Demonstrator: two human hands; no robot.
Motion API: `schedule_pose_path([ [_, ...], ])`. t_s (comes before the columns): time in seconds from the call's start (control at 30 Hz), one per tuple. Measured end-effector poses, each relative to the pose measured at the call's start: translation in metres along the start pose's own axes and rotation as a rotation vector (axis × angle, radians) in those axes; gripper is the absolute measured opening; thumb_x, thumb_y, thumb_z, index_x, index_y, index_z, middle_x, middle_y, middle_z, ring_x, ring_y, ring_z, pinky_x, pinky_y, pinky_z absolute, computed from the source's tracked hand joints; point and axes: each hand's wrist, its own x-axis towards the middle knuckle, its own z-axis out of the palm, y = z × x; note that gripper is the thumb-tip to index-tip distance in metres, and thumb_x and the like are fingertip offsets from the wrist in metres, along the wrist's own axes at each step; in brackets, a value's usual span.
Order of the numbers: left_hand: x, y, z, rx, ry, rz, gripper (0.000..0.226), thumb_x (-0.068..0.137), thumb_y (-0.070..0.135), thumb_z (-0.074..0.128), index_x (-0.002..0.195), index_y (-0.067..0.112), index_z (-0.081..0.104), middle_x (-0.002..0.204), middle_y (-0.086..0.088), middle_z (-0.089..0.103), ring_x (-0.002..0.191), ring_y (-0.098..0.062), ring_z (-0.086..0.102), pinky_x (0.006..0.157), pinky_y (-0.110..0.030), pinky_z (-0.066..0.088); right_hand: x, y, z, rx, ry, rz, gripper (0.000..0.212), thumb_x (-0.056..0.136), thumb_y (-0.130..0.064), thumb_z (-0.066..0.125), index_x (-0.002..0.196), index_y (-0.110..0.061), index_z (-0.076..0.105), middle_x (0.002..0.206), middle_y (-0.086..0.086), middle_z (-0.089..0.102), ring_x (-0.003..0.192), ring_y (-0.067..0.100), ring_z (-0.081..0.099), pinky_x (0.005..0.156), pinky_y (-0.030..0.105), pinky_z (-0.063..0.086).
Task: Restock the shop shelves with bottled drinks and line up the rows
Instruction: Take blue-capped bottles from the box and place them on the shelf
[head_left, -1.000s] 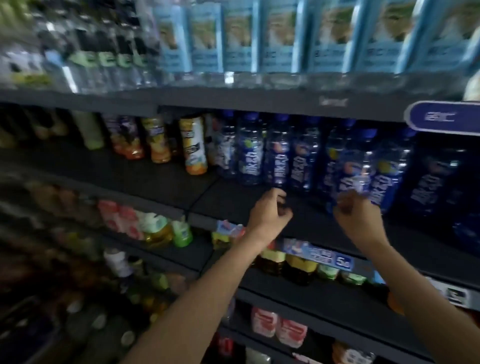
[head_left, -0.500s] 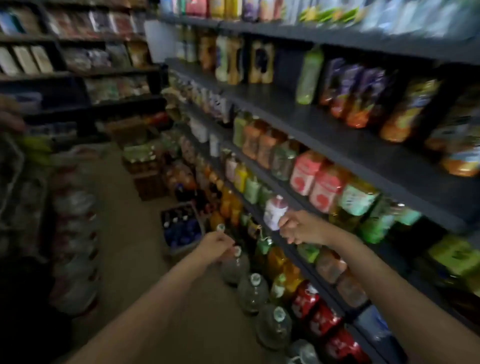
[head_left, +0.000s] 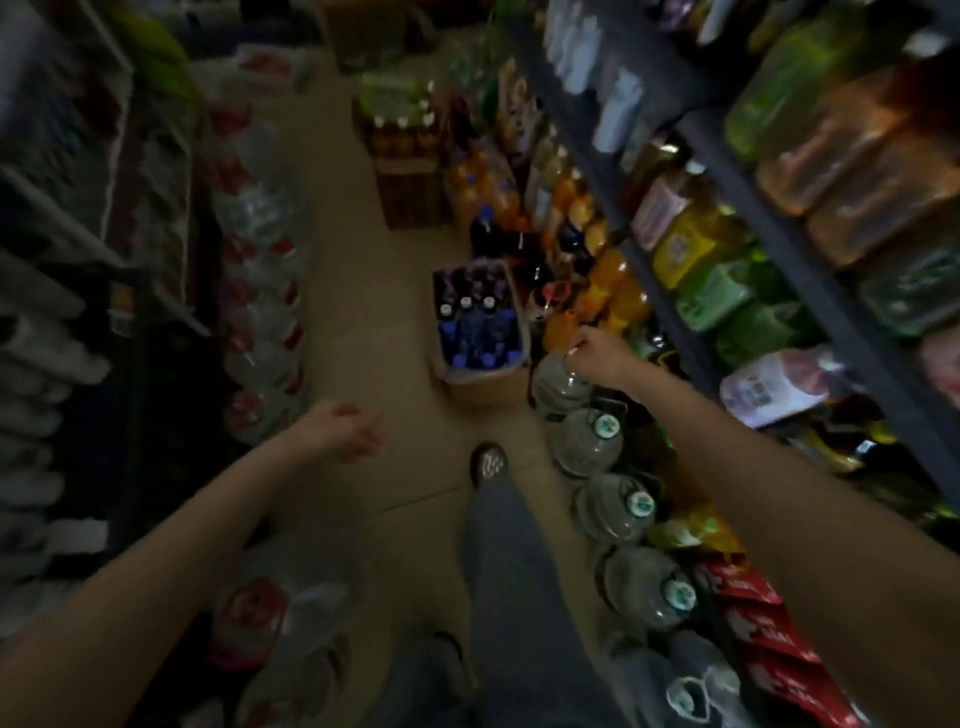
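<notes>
Scene: a narrow shop aisle, seen from above; shelves (head_left: 810, 270) of drinks run along the right, blurred by motion.
Task's thing: a cardboard box (head_left: 480, 382) of blue-capped bottles (head_left: 478, 332) stands on the floor (head_left: 363, 322) ahead, just left of the bottom shelf row; none is in hand yet.
Left hand (head_left: 340, 434): hangs over the bare floor, fingers loosely curled, holding nothing.
Right hand (head_left: 597, 356): reaches out over the first of the big water jugs (head_left: 561, 387) in the floor row; fingers curled; something pale glints at the fingertips, but whether it grips the jug's handle or cap I cannot tell.
Step in hand, as I judge it: walking to the box to fetch more bottles.
Doing it well: stop square to the box; bend close rather than stretch; take bottles by the neck, one to each hand; keep the foot (head_left: 488, 465) clear of the jugs alongside.
Risk: the aisle is tight; a swinging arm could knock the orange bottles (head_left: 618, 296) beside the box.
Writing: nothing legible; the jug caps (head_left: 605, 426) show a green-and-white mark, the red packs (head_left: 763, 623) low on the right carry white lettering too smeared to read; labels on the shelves are only blocks of colour.
</notes>
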Motion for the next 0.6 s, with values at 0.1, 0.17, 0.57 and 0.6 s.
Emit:
schedule_pose_path([
  [0.1,0.077,-0.002,-0.03,0.018,0.106,-0.099,0.026,0.096,0.008,0.043,0.072,0.008,0.051,0.066,-0.005,0.058,0.037,-0.002,0.055,0.05,-0.021,0.042,0.085,0.007,0.01,0.048,0.024,0.063,0.018,0.091,-0.016,0.053,0.076,-0.01,0.046,0.076,0.008,0.045,0.078,0.023,0.046,0.067,0.038,0.04],
  [0.17,0.14,0.013,-0.05,-0.038,0.189,-0.177,0.024,0.096,0.009,0.044,0.073,0.008,0.05,0.054,-0.004,0.062,0.033,-0.002,0.054,0.043,-0.018,0.043,0.145,0.007,0.013,0.058,-0.018,0.099,0.036,0.091,-0.01,0.052,0.059,-0.012,0.036,0.064,0.005,0.036,0.063,0.02,0.04,0.059,0.032,0.033],
  [0.57,0.434,0.113,-0.021,0.259,0.091,-0.079,0.02,0.091,0.005,0.05,0.108,-0.003,0.054,0.096,-0.016,0.062,0.091,-0.028,0.06,0.083,-0.031,0.046,0.423,0.009,0.095,0.032,-0.339,0.276,0.087,0.078,-0.028,0.074,0.146,-0.02,0.02,0.153,0.013,0.0,0.141,0.033,0.013,0.112,0.042,0.027],
  [0.6,0.456,0.103,-0.02,0.315,0.092,-0.084,0.025,0.091,0.009,0.051,0.113,-0.002,0.053,0.108,-0.018,0.061,0.102,-0.031,0.057,0.088,-0.033,0.043,0.444,0.015,0.11,0.034,-0.358,0.292,0.095,0.076,-0.031,0.075,0.148,-0.024,0.013,0.154,0.012,-0.01,0.142,0.034,0.005,0.114,0.045,0.024],
])
